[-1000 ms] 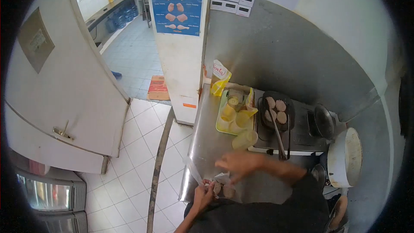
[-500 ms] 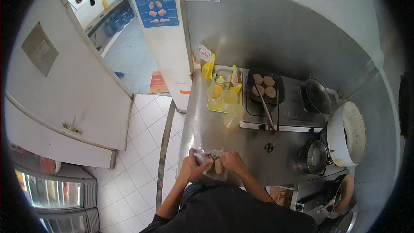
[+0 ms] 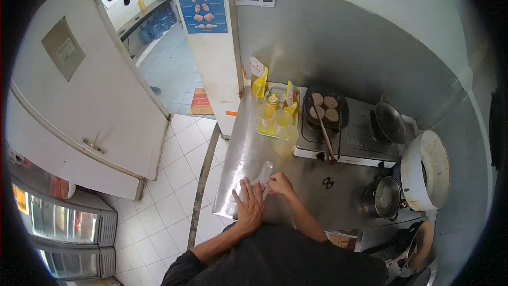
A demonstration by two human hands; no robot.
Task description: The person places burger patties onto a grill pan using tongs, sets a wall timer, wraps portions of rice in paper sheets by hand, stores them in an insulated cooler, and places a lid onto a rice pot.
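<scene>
A clear plastic bag (image 3: 266, 170) lies on the steel counter near its front edge. My left hand (image 3: 248, 206) rests flat over the bag with the fingers stretched out and spread. At the bag's right side, my right hand (image 3: 280, 184) has its fingers closed on the plastic. Whatever the bag contains is hidden under my hands. To the right, black-handled scissors (image 3: 328, 182) lie on the counter.
Four-patty-sized pan aside, several browned patties sit in a square black pan (image 3: 313, 120) on the gas stove (image 3: 365, 145), with tongs (image 3: 326, 137) across it. Yellowish plastic cups (image 3: 286, 140) stand left of the stove. Pots (image 3: 387, 197) and a large white ring-shaped vessel (image 3: 427, 169) stand right.
My left hand has gone from gripping the bag to lying flat across it. My right hand still holds the plastic, slightly higher up. The brown patties seen in the bag are now covered.
</scene>
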